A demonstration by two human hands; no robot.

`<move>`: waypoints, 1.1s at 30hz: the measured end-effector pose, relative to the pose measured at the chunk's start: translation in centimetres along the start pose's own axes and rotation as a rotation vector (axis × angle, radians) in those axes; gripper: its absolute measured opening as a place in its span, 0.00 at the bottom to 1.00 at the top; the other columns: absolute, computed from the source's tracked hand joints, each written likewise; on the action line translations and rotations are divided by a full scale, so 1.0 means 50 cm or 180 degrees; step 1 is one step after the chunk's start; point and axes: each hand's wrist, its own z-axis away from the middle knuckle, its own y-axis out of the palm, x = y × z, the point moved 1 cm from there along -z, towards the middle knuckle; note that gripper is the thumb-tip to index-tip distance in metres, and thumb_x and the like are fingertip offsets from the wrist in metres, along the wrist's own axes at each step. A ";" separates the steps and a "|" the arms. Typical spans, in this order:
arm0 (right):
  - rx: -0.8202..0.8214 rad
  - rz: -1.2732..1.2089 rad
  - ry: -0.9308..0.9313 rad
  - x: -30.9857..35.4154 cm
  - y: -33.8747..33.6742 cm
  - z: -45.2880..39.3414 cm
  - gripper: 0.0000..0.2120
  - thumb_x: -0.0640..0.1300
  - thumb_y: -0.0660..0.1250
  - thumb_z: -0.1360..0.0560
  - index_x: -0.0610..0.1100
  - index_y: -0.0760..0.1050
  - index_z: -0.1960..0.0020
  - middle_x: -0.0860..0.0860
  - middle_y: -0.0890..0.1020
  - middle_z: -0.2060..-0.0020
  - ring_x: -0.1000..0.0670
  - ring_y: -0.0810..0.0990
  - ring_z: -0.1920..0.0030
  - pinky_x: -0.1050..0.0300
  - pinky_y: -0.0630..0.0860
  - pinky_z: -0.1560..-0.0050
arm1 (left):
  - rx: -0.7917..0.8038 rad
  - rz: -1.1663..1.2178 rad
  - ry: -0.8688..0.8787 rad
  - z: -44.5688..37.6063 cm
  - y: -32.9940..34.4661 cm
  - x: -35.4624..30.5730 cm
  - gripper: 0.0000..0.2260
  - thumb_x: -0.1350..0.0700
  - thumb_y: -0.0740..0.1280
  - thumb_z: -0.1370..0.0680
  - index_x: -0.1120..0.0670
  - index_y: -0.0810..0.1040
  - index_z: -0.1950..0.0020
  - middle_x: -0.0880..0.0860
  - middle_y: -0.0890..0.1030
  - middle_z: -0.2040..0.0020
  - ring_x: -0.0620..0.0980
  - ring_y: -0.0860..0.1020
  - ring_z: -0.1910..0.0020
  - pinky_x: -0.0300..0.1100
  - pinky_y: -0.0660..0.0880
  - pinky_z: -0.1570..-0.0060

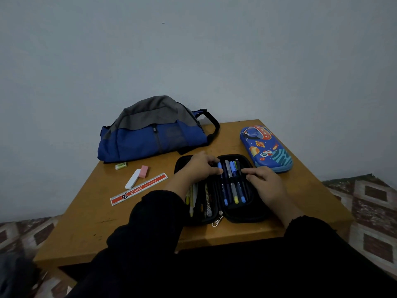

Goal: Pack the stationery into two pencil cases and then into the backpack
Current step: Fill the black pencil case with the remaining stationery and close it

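A black pencil case [240,214] lies open on the wooden table [90,229]. Several pens [233,190] sit under elastic loops in its right half, and pencils and pens [198,201] lie in its left half. My left hand [198,167] pinches the top of a blue pen [220,166] in the right half. My right hand [263,182] rests on the right half, fingertips on the pens. A blue space-print pencil case [265,148] lies shut at the right. A blue and grey backpack [150,130] lies at the back.
To the left of the black case lie a red ruler [138,191], a white eraser [132,179], a pink eraser [143,171] and a small green and white sharpener [121,165]. A wall stands right behind the table. Patterned flooring surrounds it.
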 end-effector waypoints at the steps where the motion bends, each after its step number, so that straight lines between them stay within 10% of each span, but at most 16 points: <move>1: 0.0000 0.0019 -0.0004 0.002 -0.001 0.001 0.11 0.45 0.65 0.22 0.61 0.79 0.51 0.59 0.75 0.50 0.54 0.75 0.44 0.48 0.71 0.36 | -0.0005 -0.0043 -0.0003 0.001 0.001 0.001 0.22 0.47 0.70 0.25 0.50 0.75 0.33 0.52 0.68 0.44 0.53 0.69 0.39 0.45 0.69 0.40; 16: -0.0112 0.1330 -0.0309 0.030 -0.009 0.018 0.14 0.45 0.59 0.20 0.50 0.77 0.37 0.53 0.78 0.44 0.50 0.74 0.39 0.50 0.71 0.38 | -0.0791 0.0909 0.0262 0.077 -0.034 0.038 0.15 0.58 0.66 0.22 0.54 0.76 0.34 0.50 0.75 0.41 0.46 0.74 0.42 0.34 0.69 0.45; 24: 0.0067 0.1812 -0.1292 0.150 0.066 0.041 0.14 0.45 0.59 0.20 0.50 0.77 0.38 0.54 0.79 0.46 0.52 0.76 0.44 0.53 0.71 0.42 | -0.1653 0.0237 -0.0572 0.144 -0.096 0.163 0.12 0.62 0.64 0.22 0.55 0.80 0.40 0.50 0.80 0.45 0.45 0.75 0.49 0.39 0.71 0.49; 33: 0.0242 0.1626 -0.0338 0.165 0.179 0.053 0.16 0.63 0.64 0.27 0.51 0.75 0.61 0.56 0.76 0.66 0.54 0.77 0.59 0.55 0.74 0.53 | -0.0442 -0.1475 -0.1728 0.167 -0.139 0.211 0.12 0.54 0.65 0.22 0.54 0.77 0.40 0.53 0.79 0.49 0.49 0.77 0.52 0.41 0.76 0.51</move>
